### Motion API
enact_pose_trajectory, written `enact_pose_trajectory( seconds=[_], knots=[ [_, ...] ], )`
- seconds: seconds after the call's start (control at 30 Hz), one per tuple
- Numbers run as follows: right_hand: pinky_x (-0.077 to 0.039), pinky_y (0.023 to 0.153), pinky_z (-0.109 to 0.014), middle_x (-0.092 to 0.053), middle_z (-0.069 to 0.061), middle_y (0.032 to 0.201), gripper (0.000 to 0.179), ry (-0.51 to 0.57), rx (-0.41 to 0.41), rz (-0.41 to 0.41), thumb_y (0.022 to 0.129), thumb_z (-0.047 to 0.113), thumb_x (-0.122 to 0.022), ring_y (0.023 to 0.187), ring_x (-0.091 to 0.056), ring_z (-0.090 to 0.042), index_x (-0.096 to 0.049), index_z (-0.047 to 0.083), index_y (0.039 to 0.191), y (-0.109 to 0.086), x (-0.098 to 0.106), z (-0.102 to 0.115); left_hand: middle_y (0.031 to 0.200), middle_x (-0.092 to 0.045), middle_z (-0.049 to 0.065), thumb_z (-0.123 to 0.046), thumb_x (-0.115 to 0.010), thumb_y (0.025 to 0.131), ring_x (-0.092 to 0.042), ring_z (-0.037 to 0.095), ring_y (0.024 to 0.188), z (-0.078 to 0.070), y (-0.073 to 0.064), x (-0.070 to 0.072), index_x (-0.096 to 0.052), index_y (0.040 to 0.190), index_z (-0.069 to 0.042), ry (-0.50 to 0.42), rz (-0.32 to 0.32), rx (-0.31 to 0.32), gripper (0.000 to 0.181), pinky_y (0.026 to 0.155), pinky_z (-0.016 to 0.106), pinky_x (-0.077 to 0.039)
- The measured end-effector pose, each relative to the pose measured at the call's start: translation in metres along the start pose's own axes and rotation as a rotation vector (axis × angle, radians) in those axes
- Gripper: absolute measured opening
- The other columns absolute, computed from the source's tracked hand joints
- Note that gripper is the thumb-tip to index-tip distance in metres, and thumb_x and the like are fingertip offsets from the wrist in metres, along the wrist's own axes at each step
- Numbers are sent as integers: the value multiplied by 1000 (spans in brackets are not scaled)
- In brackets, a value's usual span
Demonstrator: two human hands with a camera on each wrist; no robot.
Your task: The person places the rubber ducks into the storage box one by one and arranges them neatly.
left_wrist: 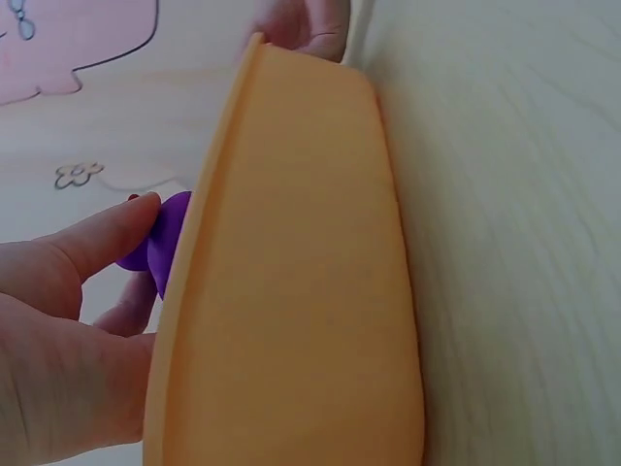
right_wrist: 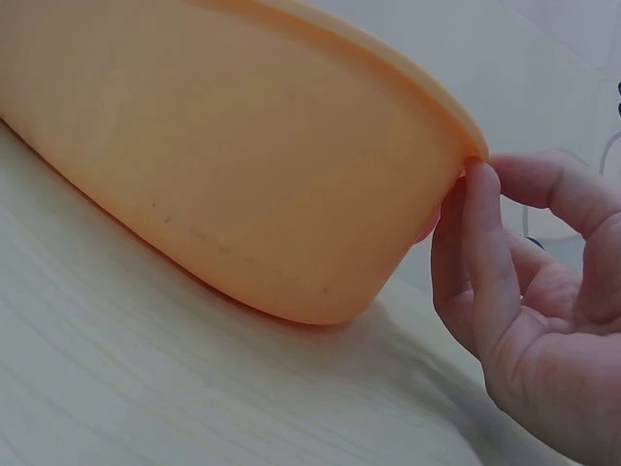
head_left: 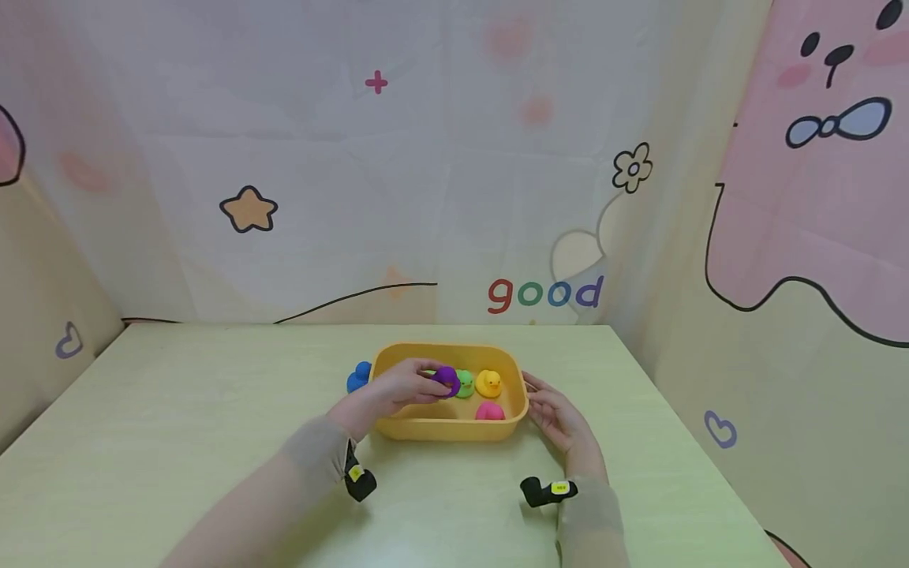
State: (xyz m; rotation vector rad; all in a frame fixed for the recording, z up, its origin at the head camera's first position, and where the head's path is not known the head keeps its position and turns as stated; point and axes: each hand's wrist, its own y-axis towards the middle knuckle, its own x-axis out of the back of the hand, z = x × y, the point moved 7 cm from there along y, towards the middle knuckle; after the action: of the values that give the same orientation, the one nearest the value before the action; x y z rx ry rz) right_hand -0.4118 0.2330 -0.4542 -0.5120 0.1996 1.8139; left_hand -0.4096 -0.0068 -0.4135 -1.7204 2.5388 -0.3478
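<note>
My left hand [head_left: 405, 385] pinches a purple rubber duck [head_left: 447, 379] between thumb and fingers, over the yellow plastic basin [head_left: 443, 430]. From the left wrist, the purple duck [left_wrist: 171, 238] shows beside the basin's rim, partly hidden by the wall. At the basin's right end, my right hand [head_left: 561, 418] holds the rim with its fingertips, seen closely in the right wrist view, where the fingers [right_wrist: 482, 214] meet at the rim. Inside the basin are a green duck [head_left: 465, 384], a yellow duck [head_left: 488, 383] and a pink duck [head_left: 490, 411], its lower part hidden by the front wall.
A blue duck [head_left: 359, 377] stands on the pale wooden table [head_left: 213, 410], just outside the basin's left end. Printed fabric walls [head_left: 341, 173] enclose the table at the back and both sides.
</note>
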Motion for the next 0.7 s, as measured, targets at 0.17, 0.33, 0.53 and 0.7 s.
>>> enact_pose_trajectory(
  seconds=[0.17, 0.33, 0.53, 0.7],
  knots=[
    [-55, 80, -17, -64, 3, 111, 60, 12, 1, -31, 99, -4, -40, 84, -65, -6, -17, -2, 154, 4, 6, -3, 126, -58, 18, -7, -72, 86, -58, 27, 107, 1, 7, -13, -55, 133, 0, 147, -4, -9, 51, 99, 40, -50],
    [-55, 79, -16, -63, 4, 114, 59, 12, -5, -52, 99, -4, -41, 83, -64, -6, -20, 0, 154, 10, 11, -8, 120, -62, 14, -10, -76, 83, -56, 26, 105, 3, 14, -19, -61, 128, -3, 245, -19, -10, 48, 93, 37, -50],
    [-55, 79, -15, -61, 4, 115, 61, -7, -4, -13, 99, -4, -39, 82, -64, -4, -15, -2, 155, 7, 5, -5, 115, -63, 16, -4, -77, 82, -58, 29, 107, 4, 18, -22, -65, 120, -1, 335, -64, -33, 40, 96, 39, -52],
    [-54, 78, -14, -61, 5, 115, 62, -14, -7, -12, 98, -4, -41, 79, -64, -3, -15, -2, 155, 2, 0, -2, 114, -65, 17, -2, -79, 78, -60, 29, 106, 3, 20, -24, -68, 114, 0, 394, -76, -65, 37, 96, 39, -53]
  ],
)
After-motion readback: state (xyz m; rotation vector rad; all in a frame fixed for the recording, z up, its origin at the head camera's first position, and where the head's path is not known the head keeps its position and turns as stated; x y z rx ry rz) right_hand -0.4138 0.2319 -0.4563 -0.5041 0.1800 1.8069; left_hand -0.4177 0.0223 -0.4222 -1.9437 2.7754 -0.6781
